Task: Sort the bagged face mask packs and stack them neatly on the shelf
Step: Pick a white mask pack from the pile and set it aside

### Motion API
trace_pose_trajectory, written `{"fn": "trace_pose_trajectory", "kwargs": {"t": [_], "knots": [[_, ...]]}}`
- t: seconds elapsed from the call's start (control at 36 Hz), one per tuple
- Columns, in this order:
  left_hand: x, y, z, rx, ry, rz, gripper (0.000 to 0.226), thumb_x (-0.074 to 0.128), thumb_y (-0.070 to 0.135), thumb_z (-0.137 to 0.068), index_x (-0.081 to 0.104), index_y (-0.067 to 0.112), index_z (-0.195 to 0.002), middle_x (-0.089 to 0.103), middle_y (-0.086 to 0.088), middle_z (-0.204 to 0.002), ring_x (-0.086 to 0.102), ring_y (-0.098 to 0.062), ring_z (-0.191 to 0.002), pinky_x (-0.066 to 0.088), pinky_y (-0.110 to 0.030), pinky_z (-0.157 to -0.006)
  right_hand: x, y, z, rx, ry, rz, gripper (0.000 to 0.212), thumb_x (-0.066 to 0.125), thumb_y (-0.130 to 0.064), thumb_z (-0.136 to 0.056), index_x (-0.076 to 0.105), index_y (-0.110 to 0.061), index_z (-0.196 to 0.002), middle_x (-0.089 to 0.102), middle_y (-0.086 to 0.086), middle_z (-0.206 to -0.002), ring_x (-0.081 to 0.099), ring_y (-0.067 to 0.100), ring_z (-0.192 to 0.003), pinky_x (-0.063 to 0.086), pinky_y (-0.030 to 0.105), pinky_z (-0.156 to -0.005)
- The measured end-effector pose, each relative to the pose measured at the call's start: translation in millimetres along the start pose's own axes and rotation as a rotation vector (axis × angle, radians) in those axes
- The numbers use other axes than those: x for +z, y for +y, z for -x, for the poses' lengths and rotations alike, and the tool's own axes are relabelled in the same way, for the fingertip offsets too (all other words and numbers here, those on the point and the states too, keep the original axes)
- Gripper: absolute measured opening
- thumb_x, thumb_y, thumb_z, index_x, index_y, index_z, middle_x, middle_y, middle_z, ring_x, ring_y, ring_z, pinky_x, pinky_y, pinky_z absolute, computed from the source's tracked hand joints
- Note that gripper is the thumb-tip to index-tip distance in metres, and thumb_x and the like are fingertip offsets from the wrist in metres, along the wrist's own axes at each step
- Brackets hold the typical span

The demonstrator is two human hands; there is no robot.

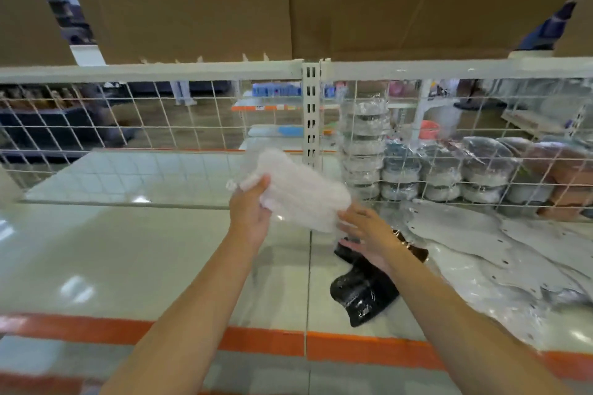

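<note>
Both hands are raised above the pale shelf [134, 253], holding a bagged pack of white masks [298, 191] in the air between them. The left hand [252, 210] is gripping the pack's left end, thumb on top and fingers curled underneath, so its grip is closed on the pack. The right hand [369, 234] is meeting the pack's lower right corner with its fingers fairly straight and spread; the blur is making it impossible to tell whether they are pinching the bag or only touching it. The pack is sitting tilted, its left end higher than its right, well clear of the shelf surface.

A bagged pack of black masks [361, 292] is lying on the shelf directly below the right hand and forearm, near the orange front edge [256, 338]. To the right of it, a heap of pale grey bagged packs [500, 253] is spreading across the shelf.

A white wire grid [128, 125] is forming the back of the shelf, with a slotted upright post [310, 112] at its middle. Behind the grid on the right, stacks of bagged packs [442, 170] in grey, white and brown are standing in rows. Brown cardboard boxes [288, 0] are sitting on the level above.
</note>
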State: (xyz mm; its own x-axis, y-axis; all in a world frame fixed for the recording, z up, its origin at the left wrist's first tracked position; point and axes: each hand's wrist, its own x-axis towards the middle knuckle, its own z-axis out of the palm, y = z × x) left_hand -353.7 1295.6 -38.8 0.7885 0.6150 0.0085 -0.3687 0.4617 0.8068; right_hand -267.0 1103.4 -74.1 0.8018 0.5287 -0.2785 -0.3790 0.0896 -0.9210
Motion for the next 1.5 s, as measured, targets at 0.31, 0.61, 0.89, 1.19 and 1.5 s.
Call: {"fn": "trace_pose_trajectory", "kwargs": {"t": [0.31, 0.61, 0.89, 1.19, 1.5], "knots": [[-66, 23, -3, 0.049, 0.014, -0.267, 0.023, 0.062, -0.007, -0.082, 0.061, 0.015, -0.088, 0.063, 0.001, -0.082, 0.059, -0.011, -0.075, 0.049, -0.017, -0.064, 50, 6, -5, -0.272, 0.202, 0.182, 0.031, 0.071, -0.004, -0.077, 0.060, -0.011, -0.105, 0.064, 0.013, -0.107, 0.061, 0.032, -0.103, 0.050, 0.048, -0.093], [-130, -25, 14, -0.035, -0.024, -0.989, 0.057, 0.080, 0.012, -0.067, 0.046, 0.020, -0.111, 0.054, -0.005, -0.106, 0.050, -0.021, -0.094, 0.041, -0.029, -0.080, 36, 50, -8, -0.094, 0.160, 0.444, 0.048, 0.067, -0.001, -0.081, 0.047, -0.013, -0.123, 0.049, 0.004, -0.125, 0.049, 0.021, -0.113, 0.043, 0.036, -0.094], [-129, -34, 16, -0.033, -0.002, -1.165, 0.029, 0.063, 0.017, -0.088, 0.044, 0.011, -0.110, 0.054, 0.001, -0.105, 0.052, -0.017, -0.094, 0.039, -0.015, -0.068, 59, 72, -28, -0.077, 0.158, 0.444, 0.035, 0.058, 0.001, -0.087, 0.038, -0.012, -0.112, 0.053, 0.006, -0.110, 0.056, 0.015, -0.093, 0.050, 0.021, -0.069], [-166, 13, -18, -0.094, 0.278, -1.136, 0.011, 0.052, 0.011, -0.088, 0.048, 0.009, -0.098, 0.051, -0.005, -0.091, 0.044, -0.012, -0.066, 0.031, -0.018, -0.050, 115, 68, -48, 0.108, -0.044, 0.634, 0.035, 0.058, 0.002, -0.085, 0.036, -0.007, -0.111, 0.045, 0.007, -0.087, 0.047, 0.014, -0.066, 0.041, 0.021, -0.047], [-219, 71, -70, -0.041, -0.097, -1.868, 0.042, 0.048, 0.014, -0.090, 0.040, 0.005, -0.129, 0.047, -0.015, -0.125, 0.048, -0.030, -0.118, 0.041, -0.036, -0.096, 189, 80, -99, 0.116, 0.135, 0.944, 0.047, 0.053, -0.002, -0.085, 0.036, 0.001, -0.128, 0.053, 0.016, -0.114, 0.053, 0.030, -0.104, 0.041, 0.028, -0.073]]}}
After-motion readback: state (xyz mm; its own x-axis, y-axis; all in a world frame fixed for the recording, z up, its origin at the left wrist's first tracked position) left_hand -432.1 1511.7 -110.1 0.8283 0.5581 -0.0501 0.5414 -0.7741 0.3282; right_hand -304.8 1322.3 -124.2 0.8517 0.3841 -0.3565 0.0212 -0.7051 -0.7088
